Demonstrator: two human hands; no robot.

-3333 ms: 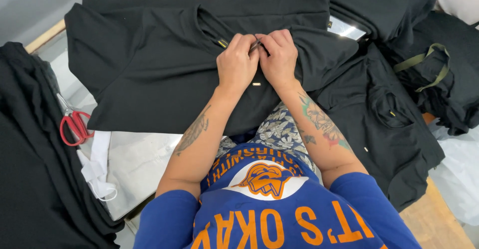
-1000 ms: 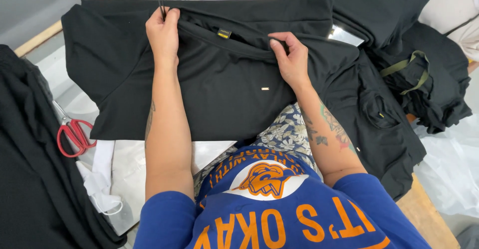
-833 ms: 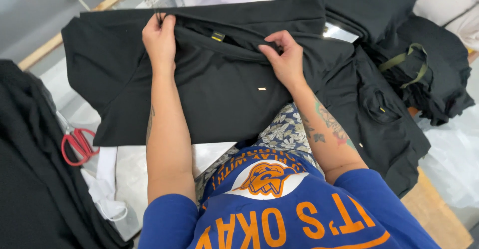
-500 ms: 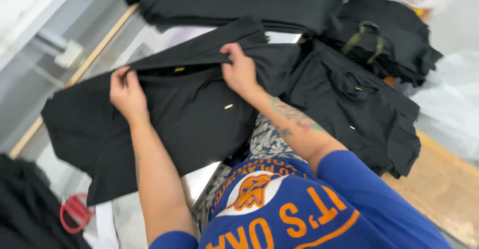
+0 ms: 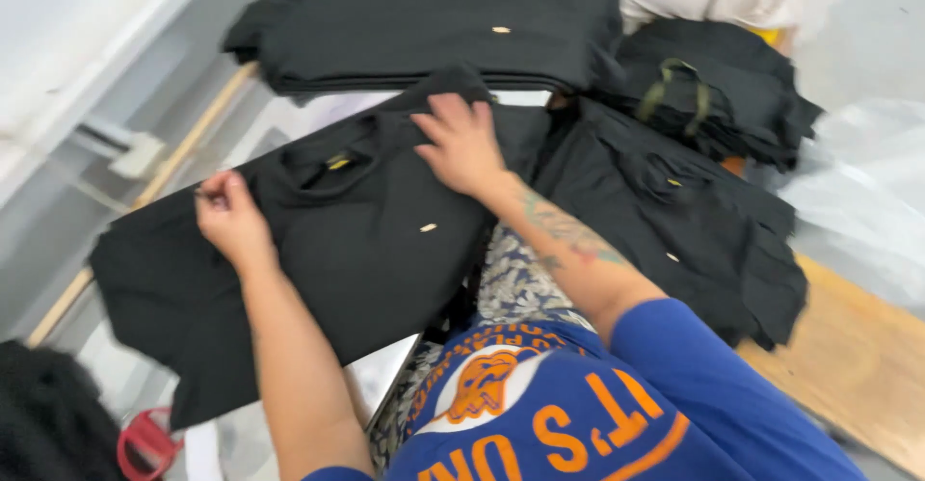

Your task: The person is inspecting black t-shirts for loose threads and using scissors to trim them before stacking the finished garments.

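A black T-shirt (image 5: 366, 250) lies spread in front of me on the work table, neckline away from me, with a small yellow label at the collar and a tiny tag near its middle. My left hand (image 5: 229, 219) pinches the cloth at the shirt's left shoulder, fingers closed on it. On the right shoulder area my right hand (image 5: 464, 144) rests flat, fingers spread, pressing the cloth down. My tattooed right forearm crosses the shirt's right side.
A stack of folded black shirts (image 5: 434, 18) lies beyond. More black garments (image 5: 674, 211) are heaped at the right, one with olive straps (image 5: 674, 86). Red-handled scissors (image 5: 145, 442) lie at lower left. A wooden table edge (image 5: 858, 356) shows at the right.
My view has swung right and tilted. Both hands moved from the collar out to the shirt's shoulders; the right hand went from gripping the cloth to lying flat on it.
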